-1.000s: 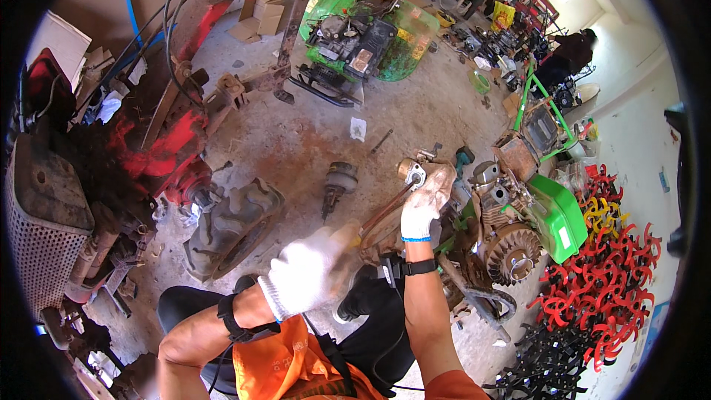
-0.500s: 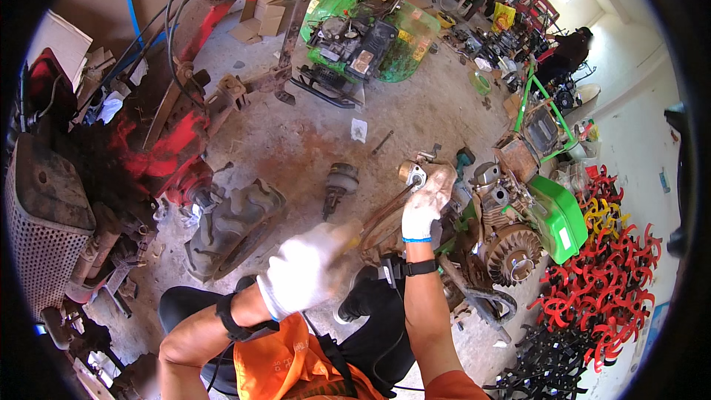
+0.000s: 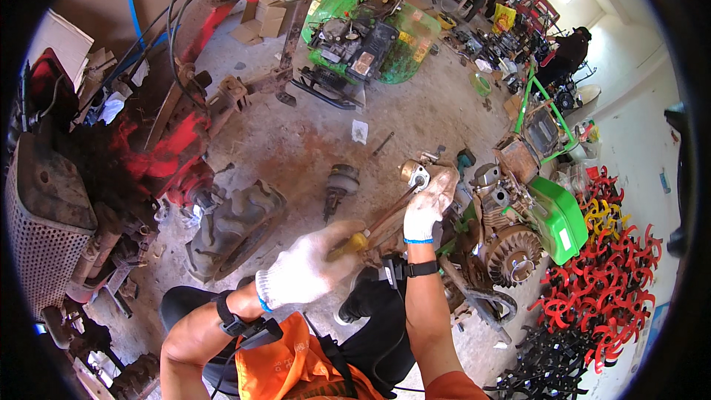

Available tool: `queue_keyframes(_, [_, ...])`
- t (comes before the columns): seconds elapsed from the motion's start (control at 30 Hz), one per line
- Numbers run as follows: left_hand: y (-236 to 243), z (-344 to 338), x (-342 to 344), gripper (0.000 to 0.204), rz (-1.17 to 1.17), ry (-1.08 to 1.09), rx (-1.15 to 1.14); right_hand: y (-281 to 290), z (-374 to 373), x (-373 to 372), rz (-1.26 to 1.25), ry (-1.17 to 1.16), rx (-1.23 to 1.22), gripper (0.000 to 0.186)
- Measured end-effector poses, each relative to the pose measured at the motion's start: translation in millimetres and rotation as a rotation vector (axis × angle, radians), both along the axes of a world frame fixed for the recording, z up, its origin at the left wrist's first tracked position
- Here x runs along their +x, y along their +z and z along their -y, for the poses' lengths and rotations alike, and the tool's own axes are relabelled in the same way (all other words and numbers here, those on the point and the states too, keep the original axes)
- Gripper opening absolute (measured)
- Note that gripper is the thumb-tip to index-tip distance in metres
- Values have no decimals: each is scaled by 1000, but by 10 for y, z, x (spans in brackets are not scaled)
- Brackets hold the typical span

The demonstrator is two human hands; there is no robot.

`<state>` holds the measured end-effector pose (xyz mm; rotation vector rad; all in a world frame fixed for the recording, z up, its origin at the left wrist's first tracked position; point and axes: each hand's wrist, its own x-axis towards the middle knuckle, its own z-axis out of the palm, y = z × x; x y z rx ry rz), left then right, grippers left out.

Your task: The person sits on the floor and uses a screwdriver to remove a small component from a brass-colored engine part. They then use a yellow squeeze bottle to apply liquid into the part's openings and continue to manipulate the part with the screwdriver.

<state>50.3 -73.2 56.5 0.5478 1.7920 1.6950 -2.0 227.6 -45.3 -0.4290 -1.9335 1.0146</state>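
My left hand point(image 3: 311, 265), in a white work glove, is closed around the yellow handle of a screwdriver point(image 3: 356, 242). The long shaft runs up and to the right, its end at a small metal carburetor point(image 3: 415, 172). Gripping that carburetor from the right is my gloved right hand point(image 3: 433, 204), the glove stained brown over the fingers. Whether the tip sits in a screw is too small to tell. Right of my right hand lies a partly dismantled engine point(image 3: 498, 204) with a rusty finned flywheel point(image 3: 515, 255) and a green tank point(image 3: 555, 220).
A cylindrical metal part point(image 3: 341, 185) and a grey cast cover point(image 3: 233, 230) lie on the concrete floor. Red machinery point(image 3: 167, 155) stands left, a green tiller point(image 3: 355, 44) ahead. Red curved blades point(image 3: 600, 281) are heaped at right. Another person point(image 3: 570, 55) is far back right.
My left hand has shifted slightly right and turned, so the screwdriver's yellow handle now shows clearly. My right hand and the carburetor have barely moved.
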Motion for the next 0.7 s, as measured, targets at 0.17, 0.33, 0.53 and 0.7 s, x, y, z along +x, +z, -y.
queue_keyframes(0.17, [-81, -11, 60, 55, -420, 75, -74, -113, -54, -74, -68, -36, 177, 52])
queue_keyframes(0.33, [-14, -17, 76, 59, -563, 51, -253, -211, -140, -75, -73, 7, 148, 56])
queue_keyframes(0.53, [91, 6, 127, 68, -677, 2, -441, -94, -75, -84, -103, 19, 151, 56])
queue_keyframes(0.7, [-35, 17, -1, 63, -130, 25, 102, -73, -100, -48, -88, 37, 46, 54])
